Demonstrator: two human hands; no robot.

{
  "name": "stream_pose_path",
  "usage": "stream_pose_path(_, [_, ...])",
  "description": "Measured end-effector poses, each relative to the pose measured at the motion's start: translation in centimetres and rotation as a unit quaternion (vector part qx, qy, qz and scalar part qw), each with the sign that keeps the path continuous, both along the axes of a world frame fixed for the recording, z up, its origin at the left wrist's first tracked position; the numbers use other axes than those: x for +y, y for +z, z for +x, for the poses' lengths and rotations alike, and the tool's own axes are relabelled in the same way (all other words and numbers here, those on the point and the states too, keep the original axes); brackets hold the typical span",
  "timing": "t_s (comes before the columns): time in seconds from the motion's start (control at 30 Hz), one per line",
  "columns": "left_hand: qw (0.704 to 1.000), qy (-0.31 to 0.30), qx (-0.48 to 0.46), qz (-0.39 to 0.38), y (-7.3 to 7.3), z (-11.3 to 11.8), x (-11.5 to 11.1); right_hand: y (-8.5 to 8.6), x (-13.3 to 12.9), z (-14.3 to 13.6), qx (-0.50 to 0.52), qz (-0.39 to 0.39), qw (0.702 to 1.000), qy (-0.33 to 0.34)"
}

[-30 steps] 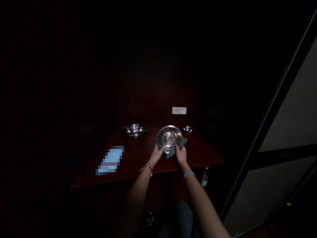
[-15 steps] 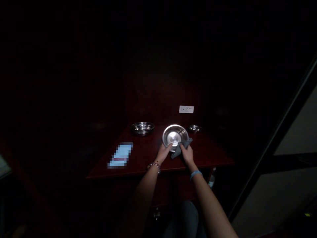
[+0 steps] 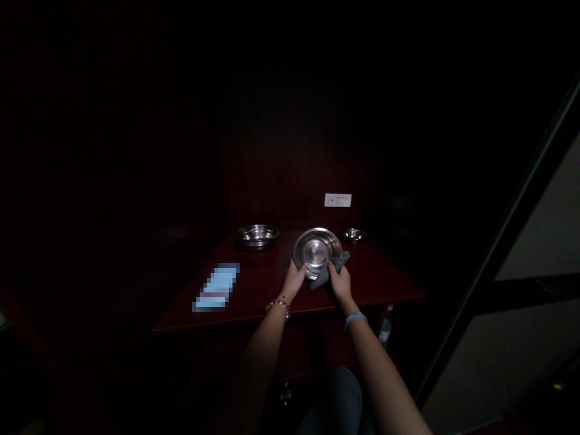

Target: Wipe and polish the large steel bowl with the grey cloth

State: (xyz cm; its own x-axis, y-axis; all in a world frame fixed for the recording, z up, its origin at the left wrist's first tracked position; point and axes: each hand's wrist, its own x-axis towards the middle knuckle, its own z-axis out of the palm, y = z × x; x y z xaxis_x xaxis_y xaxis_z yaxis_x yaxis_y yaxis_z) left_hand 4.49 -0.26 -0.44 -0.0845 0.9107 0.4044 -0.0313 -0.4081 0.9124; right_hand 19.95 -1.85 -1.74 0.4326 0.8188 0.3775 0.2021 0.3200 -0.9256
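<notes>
A shiny steel bowl (image 3: 317, 249) is held up over the dark red table (image 3: 267, 290), tilted so that its inside faces me. My left hand (image 3: 293, 281) grips its lower left rim, thumb on the inner side and fingers hidden behind. At the lower right rim, my right hand (image 3: 339, 280) pinches a grey-green cloth (image 3: 322, 275) against the bowl. One corner of the cloth sticks out past the right side of the rim. Beaded bracelets circle the left wrist, and a blue band is on the right one.
Stacked steel bowls (image 3: 257, 237) stand at the back left of the table. A smaller steel dish (image 3: 354, 235) sits at the back right, below a white wall socket (image 3: 338, 200). A blurred-out bright rectangle (image 3: 216, 289) lies at the left. A bottle (image 3: 385, 329) shows below the table's right edge.
The whole view has shifted slightly, so things sit a little further left. The bowl's angle has changed a little, and the bright glare inside it has dimmed. Both hands keep their grip.
</notes>
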Motion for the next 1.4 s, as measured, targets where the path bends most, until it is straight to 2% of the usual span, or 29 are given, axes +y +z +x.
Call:
stream_pose_path(0.2, [1.0,0.007,-0.02,0.003,0.4,0.1,0.1,-0.1,0.0,-0.2,0.016,0.015,1.0,0.015])
stream_pose_path(0.4, [0.999,0.012,-0.03,-0.038,0.7,0.2,0.1,0.0,0.3,-0.2,0.037,0.043,0.998,0.023])
stream_pose_path(0.5, [0.999,-0.017,-0.029,-0.031,0.7,0.2,-0.1,0.0,0.4,-0.1,0.043,0.049,0.998,0.024])
stream_pose_path(0.67, [0.997,-0.065,0.015,0.042,0.5,0.3,-0.5,-0.4,0.7,0.2,0.072,0.039,0.997,-0.001])
stream_pose_path(0.8, [0.994,-0.096,0.056,0.014,0.1,0.4,-0.6,-0.7,1.0,0.4,0.075,0.038,0.996,-0.001])
stream_pose_path(1.0, [0.997,-0.058,0.041,0.012,-0.1,0.3,0.2,-0.6,1.0,0.2,0.06,0.042,0.997,0.022])
stream_pose_path(1.13, [0.998,-0.043,0.024,0.033,0.1,0.2,0.5,-0.4,0.6,0.1,0.049,0.039,0.998,0.022])
stream_pose_path(1.3, [0.999,0.027,-0.033,0.021,0.5,0.0,0.6,-0.2,0.3,0.0,0.025,0.03,0.999,0.025])
stream_pose_path(1.4, [0.998,0.029,-0.042,0.026,0.7,0.0,0.3,-0.2,0.4,0.0,0.014,0.028,0.999,0.017])
